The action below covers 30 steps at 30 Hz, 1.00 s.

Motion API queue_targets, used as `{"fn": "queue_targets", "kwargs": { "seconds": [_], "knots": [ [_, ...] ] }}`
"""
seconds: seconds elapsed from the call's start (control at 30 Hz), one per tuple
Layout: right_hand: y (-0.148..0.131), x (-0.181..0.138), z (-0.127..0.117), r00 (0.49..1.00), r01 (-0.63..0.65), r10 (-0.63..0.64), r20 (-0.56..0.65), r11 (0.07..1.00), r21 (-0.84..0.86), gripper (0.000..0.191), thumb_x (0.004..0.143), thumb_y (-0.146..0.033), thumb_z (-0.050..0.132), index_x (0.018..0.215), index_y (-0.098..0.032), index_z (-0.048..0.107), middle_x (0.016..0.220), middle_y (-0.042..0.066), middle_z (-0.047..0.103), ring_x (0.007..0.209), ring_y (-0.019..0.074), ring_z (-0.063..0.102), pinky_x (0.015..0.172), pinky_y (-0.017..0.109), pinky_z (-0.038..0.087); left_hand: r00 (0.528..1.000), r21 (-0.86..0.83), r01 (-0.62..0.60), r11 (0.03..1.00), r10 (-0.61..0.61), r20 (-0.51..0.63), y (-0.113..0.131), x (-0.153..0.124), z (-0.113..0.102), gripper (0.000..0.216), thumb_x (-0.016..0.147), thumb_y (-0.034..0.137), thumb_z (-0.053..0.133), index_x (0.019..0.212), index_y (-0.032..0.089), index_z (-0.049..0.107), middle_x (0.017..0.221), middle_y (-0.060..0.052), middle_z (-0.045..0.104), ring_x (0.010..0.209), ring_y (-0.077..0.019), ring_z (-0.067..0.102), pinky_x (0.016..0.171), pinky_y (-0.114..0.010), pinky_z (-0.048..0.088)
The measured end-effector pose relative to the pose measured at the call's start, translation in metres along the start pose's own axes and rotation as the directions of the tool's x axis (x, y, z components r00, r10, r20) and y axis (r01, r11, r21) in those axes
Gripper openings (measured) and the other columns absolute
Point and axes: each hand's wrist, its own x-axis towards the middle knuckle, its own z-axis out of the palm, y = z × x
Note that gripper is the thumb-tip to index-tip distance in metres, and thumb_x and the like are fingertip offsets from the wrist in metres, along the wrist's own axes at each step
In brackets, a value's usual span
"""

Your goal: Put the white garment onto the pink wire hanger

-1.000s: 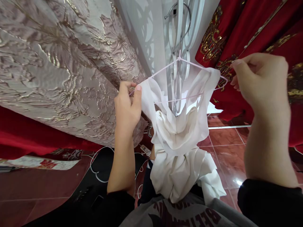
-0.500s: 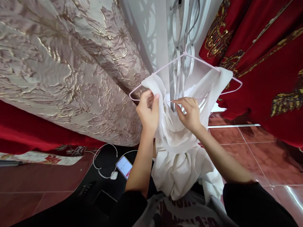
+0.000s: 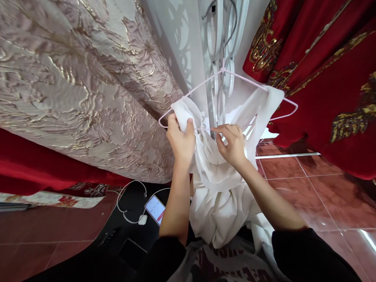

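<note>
A white sleeveless dress [image 3: 217, 184] hangs from a pale pink hanger [image 3: 202, 83], its lower part gathered in folds over my lap. My left hand [image 3: 181, 139] is closed on the dress's left shoulder strap, thumb in front and fingers behind. At the neck opening, my right hand [image 3: 233, 143] has its fingers bent together, with the index fingertip at the hanger's lower bar. Whether those fingers pinch the bar or some small thing is too fine to make out. The right strap rests over the hanger's other arm.
Pink-gold brocade fabric [image 3: 88, 98] hangs at left, red cloth with gold sequins [image 3: 317, 98] at right. White scrolled metalwork [image 3: 215, 39] stands behind the hanger. A lit phone [image 3: 155, 209], white cable [image 3: 122, 211] and earbud case [image 3: 142, 219] lie on a black surface, above red floor tiles [image 3: 311, 192].
The hanger, dress and both hands appear slightly further left in view. My left thumb now lies more over the strap; my right hand stays at the lower bar.
</note>
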Motion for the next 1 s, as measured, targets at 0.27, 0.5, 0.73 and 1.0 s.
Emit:
{"fn": "queue_targets", "kwargs": {
  "seconds": [0.27, 0.5, 0.73, 1.0],
  "knots": [
    [-0.002, 0.000, -0.003, 0.999, -0.033, 0.032, 0.016, 0.993, 0.111, 0.028, 0.091, -0.008, 0.050, 0.104, -0.024, 0.070, 0.096, 0.002, 0.073, 0.088, 0.0181, 0.062, 0.089, 0.038, 0.040, 0.992, -0.155, 0.100, 0.983, -0.111, -0.062, 0.019, -0.007, -0.026, 0.024, 0.080, 0.028, 0.080, 0.069, 0.015, 0.063, 0.060, 0.005, 0.055, 0.054, -0.0077, 0.049, 0.052, -0.020, 0.039],
    [-0.005, 0.000, -0.002, 0.999, -0.039, 0.040, -0.002, 0.987, 0.158, 0.029, 0.090, -0.007, 0.051, 0.104, -0.023, 0.071, 0.095, 0.002, 0.073, 0.089, 0.0180, 0.063, 0.089, 0.038, 0.041, 0.944, -0.456, 0.322, 0.830, -0.320, 0.084, 0.039, -0.007, -0.036, 0.018, 0.081, 0.031, 0.079, 0.077, 0.017, 0.069, 0.069, 0.000, 0.062, 0.065, -0.0141, 0.062, 0.068, -0.028, 0.054],
    [-0.009, 0.001, -0.003, 0.997, -0.075, 0.070, 0.036, 0.980, 0.185, 0.030, 0.090, -0.008, 0.051, 0.103, -0.024, 0.072, 0.097, 0.002, 0.073, 0.092, 0.0186, 0.064, 0.091, 0.039, 0.042, 0.761, -0.607, 0.649, 0.459, -0.416, 0.499, 0.067, 0.042, -0.057, 0.024, 0.094, 0.042, 0.068, 0.086, 0.019, 0.070, 0.077, -0.006, 0.066, 0.076, -0.0192, 0.065, 0.078, -0.035, 0.061],
    [-0.010, -0.001, -0.003, 0.999, -0.045, 0.045, 0.007, 0.992, 0.120, 0.028, 0.094, -0.010, 0.049, 0.106, -0.023, 0.071, 0.098, 0.004, 0.074, 0.090, 0.0185, 0.063, 0.088, 0.038, 0.042, 0.648, -0.909, 0.336, 0.248, -0.761, 0.032, 0.018, 0.021, -0.072, 0.036, 0.108, 0.014, 0.036, 0.078, 0.018, 0.056, 0.061, 0.007, 0.064, 0.040, -0.0007, 0.047, 0.053, -0.010, 0.049]
  ]
}}
